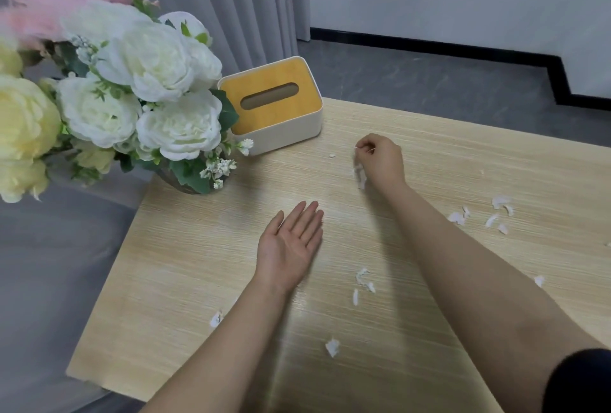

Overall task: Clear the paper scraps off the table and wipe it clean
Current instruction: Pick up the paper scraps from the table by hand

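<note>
Small white paper scraps lie scattered on the light wooden table point(198, 264). One cluster point(482, 214) sits at the right, a few scraps point(362, 282) lie between my forearms, and a tiny bit point(332, 155) lies near the tissue box. My right hand point(380, 159) is curled at the far middle of the table, its fingertips pinching a scrap, with more white paper point(360, 174) bunched under its palm. Nearer to me, my left hand point(291, 244) lies palm up and flat on the table, holding nothing.
A white tissue box with a wooden lid point(271, 102) stands at the table's far left corner. Beside it a vase of white, yellow and pink flowers point(145, 88) overhangs the left edge. Grey floor and curtains lie beyond the table.
</note>
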A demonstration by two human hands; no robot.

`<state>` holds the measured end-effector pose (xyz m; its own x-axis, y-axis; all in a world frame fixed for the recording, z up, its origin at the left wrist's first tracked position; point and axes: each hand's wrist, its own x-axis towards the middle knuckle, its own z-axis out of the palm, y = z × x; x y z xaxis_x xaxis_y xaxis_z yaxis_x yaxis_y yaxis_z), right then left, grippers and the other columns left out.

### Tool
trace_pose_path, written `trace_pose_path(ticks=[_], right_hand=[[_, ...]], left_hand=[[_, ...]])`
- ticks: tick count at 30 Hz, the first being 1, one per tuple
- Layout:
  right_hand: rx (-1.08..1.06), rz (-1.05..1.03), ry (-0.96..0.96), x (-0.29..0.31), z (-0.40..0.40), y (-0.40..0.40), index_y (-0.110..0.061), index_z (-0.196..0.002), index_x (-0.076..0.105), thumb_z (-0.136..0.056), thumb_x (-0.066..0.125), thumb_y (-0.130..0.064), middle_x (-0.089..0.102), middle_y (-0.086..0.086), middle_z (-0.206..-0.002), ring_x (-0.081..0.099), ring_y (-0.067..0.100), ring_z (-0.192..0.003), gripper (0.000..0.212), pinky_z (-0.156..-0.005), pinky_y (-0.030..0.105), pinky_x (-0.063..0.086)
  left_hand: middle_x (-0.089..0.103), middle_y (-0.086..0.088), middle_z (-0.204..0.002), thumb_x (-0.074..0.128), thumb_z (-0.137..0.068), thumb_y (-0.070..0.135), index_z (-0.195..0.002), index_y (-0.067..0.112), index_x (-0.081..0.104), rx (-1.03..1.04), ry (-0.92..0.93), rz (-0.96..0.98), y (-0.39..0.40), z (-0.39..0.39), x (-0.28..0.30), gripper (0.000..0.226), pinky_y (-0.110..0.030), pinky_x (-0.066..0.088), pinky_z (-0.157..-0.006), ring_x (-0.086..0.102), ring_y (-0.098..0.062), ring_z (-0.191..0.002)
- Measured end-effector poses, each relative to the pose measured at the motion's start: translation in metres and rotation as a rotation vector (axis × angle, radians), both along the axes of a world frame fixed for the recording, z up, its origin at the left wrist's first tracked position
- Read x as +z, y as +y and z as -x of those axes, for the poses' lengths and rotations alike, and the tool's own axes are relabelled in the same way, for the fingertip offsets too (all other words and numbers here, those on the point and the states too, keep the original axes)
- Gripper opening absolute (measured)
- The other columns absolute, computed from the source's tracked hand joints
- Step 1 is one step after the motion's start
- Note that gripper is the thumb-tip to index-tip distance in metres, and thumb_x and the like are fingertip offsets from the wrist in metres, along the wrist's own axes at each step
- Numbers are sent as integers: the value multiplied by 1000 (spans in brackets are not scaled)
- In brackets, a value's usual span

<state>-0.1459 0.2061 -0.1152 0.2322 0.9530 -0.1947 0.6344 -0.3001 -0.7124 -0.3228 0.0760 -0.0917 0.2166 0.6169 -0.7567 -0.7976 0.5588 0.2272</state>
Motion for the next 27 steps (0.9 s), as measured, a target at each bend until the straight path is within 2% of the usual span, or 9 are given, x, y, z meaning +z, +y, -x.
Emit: trace_pose_path(ticks=[6,8,10,13,15,18,21,23,27], right_hand=[[305,-39,243,45,32,-60,-20,-80,66,-83,66,-10,62,-12,-74,53,0,-64,11,-68,11,42],[425,11,215,52,39,-82,-21,-81,67,-83,66,-12,64,-10,-78,55,2,-68,10,-72,18,45],[514,59,128,52,43,-99,-21,-87,68,-83,65,-16,65,-7,-85,57,8,-76,7,-76,27,48],[606,150,26,49,45,-113,-23,-99,68,-84,65,-22,66,-3,-91,59,13,-84,15,-79,36,49],[583,158,58,48,42,-117,-24,-101,68,-84,66,-23,66,-3,-92,58,12,-84,18,-79,35,49],[444,91,138,48,31,-111,-23,-98,70,-85,66,-23,66,-6,-92,57,10,-80,14,-77,27,48],[307,53,128,43,19,-94,-19,-97,70,-87,66,-21,66,-9,-89,59,11,-76,11,-72,19,43],[246,22,78,33,14,-78,-15,-97,70,-86,65,-17,66,-3,-90,57,11,-76,12,-72,18,40],[208,29,-45,4,16,-46,-12,-102,69,-85,64,-15,66,5,-101,60,18,-89,18,-82,27,44]], left_hand=[[60,-14,-126,32,-100,32,-129,5,50,4,-35,-17,11,-7,2,44,-39,30,-112,52,-26,-123],[66,-16,-114,31,-100,31,-128,3,50,20,-59,-32,13,-11,3,44,-37,41,-104,62,-26,-109],[69,-17,-104,31,-99,30,-129,1,49,30,-83,-39,13,-15,5,45,-33,53,-86,67,-25,-95],[59,-18,-127,30,-100,28,-130,-2,49,30,-106,-46,10,-18,6,47,-35,44,-98,56,-26,-116],[56,-19,-130,29,-100,27,-130,-3,49,38,-123,-50,8,-20,6,47,-36,44,-97,56,-28,-117],[62,-21,-120,31,-99,26,-126,-3,52,60,-140,-50,6,-21,4,45,-38,54,-90,65,-30,-104],[61,-19,-123,34,-98,26,-120,-3,56,52,-129,-20,4,-18,0,43,-39,35,-110,53,-28,-122],[65,-17,-116,34,-99,25,-116,-3,58,60,-131,-6,4,-16,-3,41,-39,31,-113,52,-28,-123],[67,-16,-113,34,-99,25,-116,-3,58,75,-129,-1,1,-10,-8,40,-39,31,-113,52,-27,-122]])
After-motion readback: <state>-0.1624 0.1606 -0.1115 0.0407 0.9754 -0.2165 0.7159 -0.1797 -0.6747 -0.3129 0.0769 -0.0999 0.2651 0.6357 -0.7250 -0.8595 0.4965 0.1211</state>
